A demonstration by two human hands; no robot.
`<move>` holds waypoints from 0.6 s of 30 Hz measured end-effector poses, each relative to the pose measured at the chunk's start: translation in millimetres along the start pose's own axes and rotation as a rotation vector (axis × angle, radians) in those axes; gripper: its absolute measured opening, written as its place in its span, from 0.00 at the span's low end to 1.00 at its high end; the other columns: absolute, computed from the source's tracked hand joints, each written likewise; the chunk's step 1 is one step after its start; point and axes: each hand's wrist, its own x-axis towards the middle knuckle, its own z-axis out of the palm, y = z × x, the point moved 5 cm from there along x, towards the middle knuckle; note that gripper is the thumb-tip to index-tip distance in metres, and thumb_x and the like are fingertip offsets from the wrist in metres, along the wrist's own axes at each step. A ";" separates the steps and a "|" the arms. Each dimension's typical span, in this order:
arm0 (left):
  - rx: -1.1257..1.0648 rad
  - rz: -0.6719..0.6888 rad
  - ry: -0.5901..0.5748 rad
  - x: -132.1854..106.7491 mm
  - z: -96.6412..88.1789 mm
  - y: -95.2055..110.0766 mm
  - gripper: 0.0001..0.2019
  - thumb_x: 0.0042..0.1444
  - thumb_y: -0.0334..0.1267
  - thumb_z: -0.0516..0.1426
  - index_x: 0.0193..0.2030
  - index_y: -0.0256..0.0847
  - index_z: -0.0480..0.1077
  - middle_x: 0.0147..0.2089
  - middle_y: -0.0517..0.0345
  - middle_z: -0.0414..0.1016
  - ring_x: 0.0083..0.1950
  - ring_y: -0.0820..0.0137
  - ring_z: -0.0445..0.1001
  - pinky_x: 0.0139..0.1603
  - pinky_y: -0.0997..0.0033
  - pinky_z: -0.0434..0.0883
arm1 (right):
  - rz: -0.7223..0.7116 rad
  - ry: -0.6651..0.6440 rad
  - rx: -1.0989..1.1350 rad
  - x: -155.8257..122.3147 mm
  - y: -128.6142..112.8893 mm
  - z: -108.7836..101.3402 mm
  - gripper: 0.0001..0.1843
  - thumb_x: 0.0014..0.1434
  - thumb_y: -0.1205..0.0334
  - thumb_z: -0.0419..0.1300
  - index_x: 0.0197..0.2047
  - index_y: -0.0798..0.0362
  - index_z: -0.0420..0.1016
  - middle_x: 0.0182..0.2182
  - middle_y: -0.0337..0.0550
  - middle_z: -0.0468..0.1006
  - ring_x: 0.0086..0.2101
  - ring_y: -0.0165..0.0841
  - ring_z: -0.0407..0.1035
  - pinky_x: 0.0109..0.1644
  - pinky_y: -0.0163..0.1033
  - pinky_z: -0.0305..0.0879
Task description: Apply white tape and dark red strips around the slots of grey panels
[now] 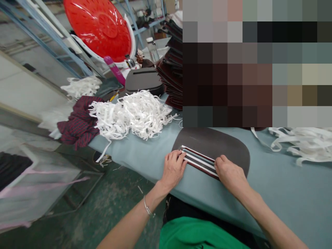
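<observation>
A long, narrow dark-red strip piece with white tape lines along it lies slantwise over the near edge of a dark grey rounded panel. My left hand is at its left end, fingers bent over the end and thumb along the near side. At the opposite end, my right hand is closed, with thumb and curled fingers pinching the strip piece. The fingertips partly cover both ends. The panel rests flat on the blue-green cloth of the table.
A heap of white ribbon strips lies left of the panel, beside a striped cloth. More white strips lie at right. Behind stand a stack of dark brown pieces, a grey panel stack and a red basket.
</observation>
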 end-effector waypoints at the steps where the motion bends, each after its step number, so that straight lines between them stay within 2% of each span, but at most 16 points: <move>1: -0.003 -0.006 0.003 -0.4 -0.3 -0.2 0.15 0.61 0.38 0.51 0.54 0.43 0.65 0.52 0.49 0.68 0.56 0.63 0.64 0.55 0.58 0.62 | -0.021 0.006 -0.023 1.2 -1.7 -1.2 0.09 0.62 0.67 0.48 0.34 0.55 0.68 0.33 0.45 0.69 0.29 0.31 0.67 0.26 0.35 0.52; 6: -0.065 -0.028 0.013 -1.9 -1.2 -2.5 0.15 0.61 0.38 0.51 0.54 0.41 0.64 0.53 0.49 0.68 0.57 0.63 0.64 0.56 0.58 0.62 | -0.122 0.073 -0.080 -1.0 -3.6 -6.6 0.09 0.61 0.68 0.49 0.32 0.55 0.68 0.31 0.46 0.71 0.33 0.35 0.67 0.33 0.38 0.55; 11: -0.107 -0.042 0.015 -1.6 -1.4 -4.8 0.14 0.60 0.38 0.53 0.53 0.41 0.63 0.52 0.49 0.68 0.56 0.63 0.65 0.56 0.57 0.62 | -0.099 0.087 0.003 -1.9 -8.3 -6.2 0.07 0.61 0.64 0.51 0.34 0.54 0.69 0.27 0.44 0.72 0.31 0.36 0.65 0.36 0.40 0.55; 15: -0.131 -0.047 0.008 -1.0 -2.0 -5.4 0.13 0.61 0.38 0.52 0.52 0.41 0.63 0.52 0.49 0.68 0.57 0.63 0.64 0.57 0.57 0.61 | -0.136 0.145 0.083 11.3 -34.1 -1.4 0.12 0.63 0.64 0.48 0.33 0.54 0.70 0.30 0.46 0.73 0.35 0.37 0.64 0.38 0.39 0.55; 18: -0.160 -0.059 0.002 -0.6 -2.3 -6.6 0.13 0.61 0.38 0.52 0.52 0.40 0.63 0.52 0.50 0.68 0.56 0.64 0.64 0.57 0.58 0.61 | -0.194 0.202 0.166 27.9 -60.7 2.0 0.11 0.63 0.68 0.47 0.38 0.54 0.71 0.35 0.48 0.72 0.38 0.36 0.63 0.39 0.39 0.56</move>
